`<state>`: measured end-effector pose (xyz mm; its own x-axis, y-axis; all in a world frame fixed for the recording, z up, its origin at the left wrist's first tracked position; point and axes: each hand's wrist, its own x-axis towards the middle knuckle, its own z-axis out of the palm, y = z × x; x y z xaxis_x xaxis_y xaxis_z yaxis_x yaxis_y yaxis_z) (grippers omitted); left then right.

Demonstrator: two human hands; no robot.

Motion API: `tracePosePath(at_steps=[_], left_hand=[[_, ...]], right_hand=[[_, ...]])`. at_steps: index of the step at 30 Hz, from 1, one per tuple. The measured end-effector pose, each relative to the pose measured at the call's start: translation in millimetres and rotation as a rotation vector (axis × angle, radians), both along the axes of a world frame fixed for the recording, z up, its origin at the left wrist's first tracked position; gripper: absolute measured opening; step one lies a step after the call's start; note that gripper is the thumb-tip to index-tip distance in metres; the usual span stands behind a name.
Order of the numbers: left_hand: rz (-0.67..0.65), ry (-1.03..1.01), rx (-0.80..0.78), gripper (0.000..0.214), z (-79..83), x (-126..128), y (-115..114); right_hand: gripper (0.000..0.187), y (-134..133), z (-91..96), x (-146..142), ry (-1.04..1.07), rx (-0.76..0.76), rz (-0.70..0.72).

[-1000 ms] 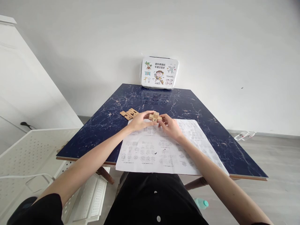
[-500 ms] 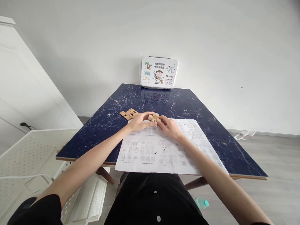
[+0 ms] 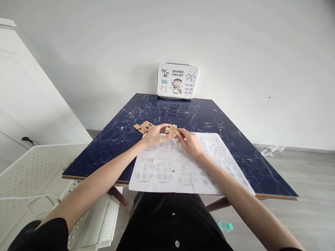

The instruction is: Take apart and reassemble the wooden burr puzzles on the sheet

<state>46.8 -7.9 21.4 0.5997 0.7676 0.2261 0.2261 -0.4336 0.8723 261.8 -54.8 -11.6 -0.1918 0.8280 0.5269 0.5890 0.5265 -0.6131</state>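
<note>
Between my two hands is a small wooden burr puzzle [image 3: 173, 128] made of crossed, light-coloured blocks, partly covered by my fingers. My left hand [image 3: 156, 135] grips it from the left, thumb in front and fingers behind. From the right, my right hand [image 3: 190, 142] pinches its other side. Both hands are over the top edge of a printed instruction sheet [image 3: 162, 177], which shows rows of small diagrams. Just beyond my left hand, several flat wooden pieces with cut-outs [image 3: 141, 128] lie side by side on the dark blue marbled table [image 3: 117, 139].
A white case with cartoon prints [image 3: 178, 81] stands at the table's far edge against the wall. White perforated shelving [image 3: 31, 167] is on the left, with a cable over it. On the floor are a bottle with a teal cap [image 3: 225, 226] and a clear plastic wrapper [image 3: 272, 150].
The wooden burr puzzle has tilted slightly in my fingers, and the dark mark on its front is less visible. My hands have barely shifted; everything else stays in place.
</note>
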Motion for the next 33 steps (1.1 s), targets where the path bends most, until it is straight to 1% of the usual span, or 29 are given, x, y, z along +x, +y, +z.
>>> tracePosePath(at_steps=[6,9,11,14,16,17,20,24,27,30,33], left_hand=[[-0.010,-0.024,-0.021,0.064,-1.0,0.8,-0.8],[0.008,-0.015,0.011,0.066,-4.0,2.2,-1.0],[0.042,0.005,0.095,0.066,-5.9,3.5,-1.1],[0.117,0.081,0.291,0.066,-7.5,4.8,-2.0],[0.126,0.153,0.381,0.065,-8.1,5.0,-3.2],[0.115,0.185,0.402,0.065,-8.3,4.9,-3.8],[0.081,0.233,0.405,0.066,-8.0,4.2,-4.4],[0.086,0.180,0.386,0.057,-5.5,1.9,-1.4],[0.085,0.161,0.351,0.055,-3.2,-0.9,1.3],[0.072,0.190,0.305,0.056,-1.4,-3.4,2.5],[0.062,0.209,0.290,0.055,-0.7,-4.2,2.9]], right_hand=[[0.039,-1.8,0.5,-0.8,-0.011,0.033,-0.015],[0.037,-1.6,2.0,-1.0,0.010,-0.010,0.000],[0.037,-1.4,3.3,-1.4,0.034,-0.032,0.011],[0.038,-0.6,4.4,-1.8,0.075,0.024,-0.001],[0.037,0.8,3.9,-1.6,0.071,0.068,-0.005],[0.036,1.6,3.4,-1.3,0.054,0.074,0.004],[0.035,3.7,2.2,-0.2,0.010,0.043,0.015],[0.037,4.2,2.3,1.4,0.084,-0.118,-0.007],[0.038,5.2,0.9,2.6,0.164,-0.230,0.091],[0.038,6.7,-1.4,3.5,0.214,-0.256,0.195],[0.037,5.3,-1.3,3.3,0.206,-0.228,0.202]])
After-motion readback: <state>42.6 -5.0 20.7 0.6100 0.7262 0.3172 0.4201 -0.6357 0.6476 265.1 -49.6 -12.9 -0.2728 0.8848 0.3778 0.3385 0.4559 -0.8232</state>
